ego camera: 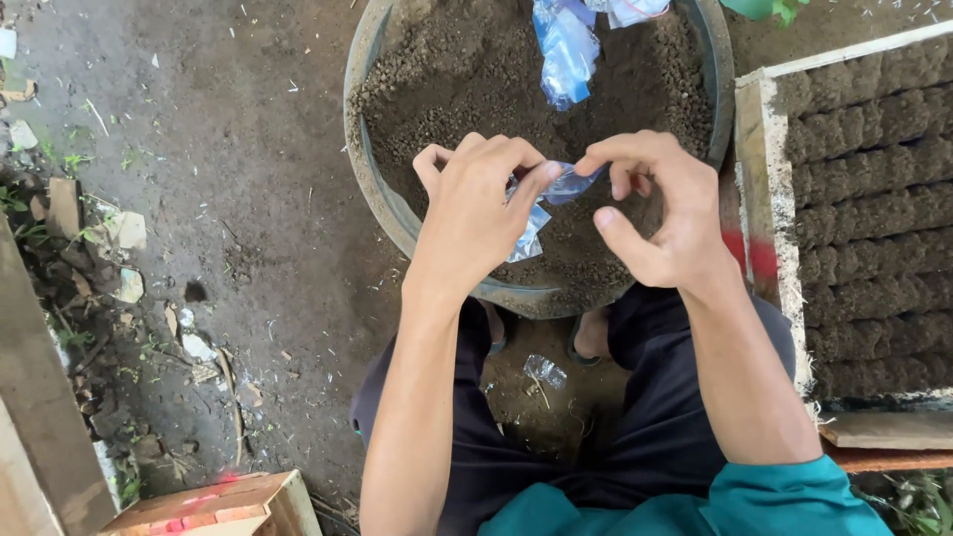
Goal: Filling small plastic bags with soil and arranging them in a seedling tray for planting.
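While both hands work above it, a small clear plastic bag (549, 199) is pinched between them over the near half of a round basin (369, 174) filled with dark crumbly soil (467, 79). The left hand (476, 213) is curled nearly closed, its fingertips gripping the bag's left side, and the bag's loose lower end hangs just below its fingers. The right hand (660, 213) is half closed: 2 fingertips pinch the bag's right corner, while the thumb sticks out toward the near side, free of the bag. At the far rim of the basin a bunch of blue-tinted plastic bags (568, 45) lies on the soil, well apart from the hands. Just right of the basin, almost touching its rim, stands a wooden-framed bed (769, 169) packed with rows of dark filled bags (874, 199). Left of the basin lies open bare ground (228, 179) as far as the litter and boards at the left edge. A scrap of clear plastic (545, 371) lies on the ground between the person's legs.
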